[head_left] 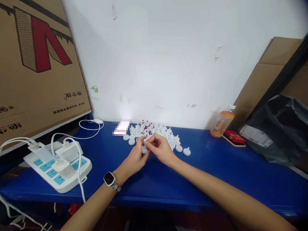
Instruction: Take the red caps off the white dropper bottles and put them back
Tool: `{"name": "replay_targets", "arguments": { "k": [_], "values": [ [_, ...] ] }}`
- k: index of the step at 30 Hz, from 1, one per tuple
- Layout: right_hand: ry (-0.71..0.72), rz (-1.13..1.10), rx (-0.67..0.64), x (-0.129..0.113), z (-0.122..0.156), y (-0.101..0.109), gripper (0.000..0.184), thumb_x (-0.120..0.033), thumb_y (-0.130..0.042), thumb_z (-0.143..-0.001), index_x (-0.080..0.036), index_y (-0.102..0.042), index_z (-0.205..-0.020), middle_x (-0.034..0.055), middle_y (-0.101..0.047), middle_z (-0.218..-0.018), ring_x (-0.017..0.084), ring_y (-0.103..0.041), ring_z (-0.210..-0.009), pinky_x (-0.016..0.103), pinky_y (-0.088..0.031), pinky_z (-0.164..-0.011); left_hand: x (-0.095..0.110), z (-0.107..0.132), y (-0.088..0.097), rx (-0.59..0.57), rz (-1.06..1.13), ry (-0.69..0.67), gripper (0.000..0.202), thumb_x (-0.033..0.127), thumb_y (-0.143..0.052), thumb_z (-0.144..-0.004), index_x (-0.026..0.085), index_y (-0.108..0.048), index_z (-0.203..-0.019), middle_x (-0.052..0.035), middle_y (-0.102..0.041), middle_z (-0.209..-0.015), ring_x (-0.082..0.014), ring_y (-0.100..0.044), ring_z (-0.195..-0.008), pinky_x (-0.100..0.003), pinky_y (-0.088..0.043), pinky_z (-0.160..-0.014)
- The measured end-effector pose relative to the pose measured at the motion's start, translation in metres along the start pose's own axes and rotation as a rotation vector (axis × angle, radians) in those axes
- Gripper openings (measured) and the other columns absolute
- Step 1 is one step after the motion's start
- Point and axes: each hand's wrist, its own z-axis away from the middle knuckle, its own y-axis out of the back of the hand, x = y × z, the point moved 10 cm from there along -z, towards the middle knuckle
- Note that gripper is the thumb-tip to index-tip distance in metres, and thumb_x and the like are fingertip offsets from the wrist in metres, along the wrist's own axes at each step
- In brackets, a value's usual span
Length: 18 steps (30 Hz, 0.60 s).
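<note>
Both my hands meet over the blue table (216, 173), just in front of a cluster of several small white plastic caps (156, 130), some with red tips. My left hand (136, 158), a watch on its wrist, pinches one white cap (144, 149) between its fingertips. My right hand (161, 148) is closed in a pinch right against it, touching the same cap, with a bit of red showing under its fingers. A single loose cap (186, 151) lies to the right of my right hand.
A white power strip (56, 166) with chargers and white cables sits at the left. A cardboard box (36, 70) leans at the far left. An orange drink bottle (222, 122), a red packet (234, 137) and a black plastic bag (276, 128) lie at the right.
</note>
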Motion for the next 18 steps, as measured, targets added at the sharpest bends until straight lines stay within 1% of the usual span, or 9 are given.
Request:
{"name": "replay_targets", "arguments": {
  "k": [2,3,4,6,8,10,13,15,18],
  "values": [
    [-0.01,0.004,-0.052,0.0,-0.017,0.006,0.025,-0.042,-0.072,-0.079,-0.02,-0.061,-0.076,0.0,-0.064,-0.07,0.015,-0.057,-0.062,0.028,-0.045,-0.059,-0.005,0.0,0.008,0.051,-0.096,0.018,0.058,0.036,-0.054,-0.093,0.021,-0.027,-0.141,-0.0087,-0.061,-0.111,-0.0215,-0.065,-0.094,-0.037,-0.053,-0.084],
    [0.004,0.027,-0.036,0.0,-0.03,0.013,0.024,-0.041,-0.072,-0.079,-0.02,-0.061,-0.076,0.0002,-0.064,-0.068,0.015,-0.058,-0.062,0.028,-0.045,-0.059,-0.007,0.0,0.013,0.081,-0.156,0.016,0.058,0.036,-0.057,-0.092,0.021,-0.029,-0.141,-0.0079,-0.061,-0.11,-0.0214,-0.064,-0.093,-0.036,-0.052,-0.083],
    [0.037,0.075,-0.006,-0.001,-0.046,0.02,0.023,-0.04,-0.071,-0.08,-0.02,-0.06,-0.075,0.0003,-0.065,-0.068,0.015,-0.058,-0.062,0.028,-0.045,-0.059,-0.008,0.0,0.017,0.105,-0.215,0.011,0.054,0.036,-0.058,-0.091,0.022,-0.034,-0.138,-0.0071,-0.06,-0.109,-0.0214,-0.063,-0.093,-0.036,-0.052,-0.082],
    [0.1,0.203,0.052,0.0,-0.084,0.03,0.019,-0.036,-0.069,-0.08,-0.02,-0.06,-0.076,-0.0001,-0.065,-0.067,0.015,-0.059,-0.062,0.028,-0.044,-0.058,-0.011,0.0,0.026,0.136,-0.304,0.011,0.038,0.034,-0.056,-0.092,0.022,-0.046,-0.126,-0.0052,-0.06,-0.103,-0.0212,-0.062,-0.092,-0.035,-0.051,-0.08],
    [0.15,0.352,0.085,0.006,-0.127,0.031,0.012,-0.028,-0.067,-0.079,-0.018,-0.061,-0.076,0.0011,-0.067,-0.072,0.015,-0.061,-0.068,0.027,-0.046,-0.064,-0.015,0.0,0.031,0.14,-0.344,0.037,0.023,0.033,-0.053,-0.093,0.022,-0.052,-0.113,-0.0037,-0.059,-0.096,-0.0206,-0.061,-0.09,-0.033,-0.049,-0.076],
    [0.136,0.519,0.043,0.023,-0.168,0.019,0.003,-0.019,-0.063,-0.08,-0.017,-0.062,-0.079,0.0025,-0.068,-0.077,0.015,-0.062,-0.073,0.026,-0.047,-0.069,-0.017,-0.001,0.033,0.125,-0.359,0.061,0.017,0.033,-0.052,-0.093,0.022,-0.054,-0.105,-0.0032,-0.059,-0.093,-0.02,-0.06,-0.087,-0.032,-0.048,-0.073],
    [0.144,0.812,-0.117,0.049,-0.21,-0.015,0.015,-0.011,-0.054,-0.081,-0.014,-0.066,-0.091,0.0059,-0.071,-0.087,0.015,-0.062,-0.079,0.025,-0.045,-0.072,-0.018,-0.001,0.029,0.081,-0.367,0.063,0.012,0.032,-0.053,-0.092,0.021,-0.056,-0.095,-0.0038,-0.058,-0.096,-0.0193,-0.059,-0.084,-0.033,-0.047,-0.073],
    [0.138,0.888,-0.197,0.065,-0.223,-0.033,0.021,-0.006,-0.054,-0.079,-0.013,-0.068,-0.093,0.0076,-0.071,-0.089,0.016,-0.062,-0.08,0.025,-0.044,-0.072,-0.019,-0.001,0.028,0.069,-0.369,0.076,0.012,0.033,-0.052,-0.093,0.021,-0.057,-0.092,-0.0041,-0.057,-0.097,-0.0187,-0.058,-0.082,-0.033,-0.048,-0.073],
    [0.106,0.927,-0.271,0.084,-0.23,-0.047,0.021,-0.003,-0.058,-0.073,-0.013,-0.071,-0.086,0.0086,-0.072,-0.087,0.017,-0.061,-0.076,0.026,-0.043,-0.07,-0.023,0.001,0.025,0.035,-0.389,0.1,0.013,0.034,-0.052,-0.093,0.022,-0.057,-0.093,-0.0044,-0.056,-0.099,-0.0188,-0.058,-0.081,-0.033,-0.048,-0.072]
  ]
}}
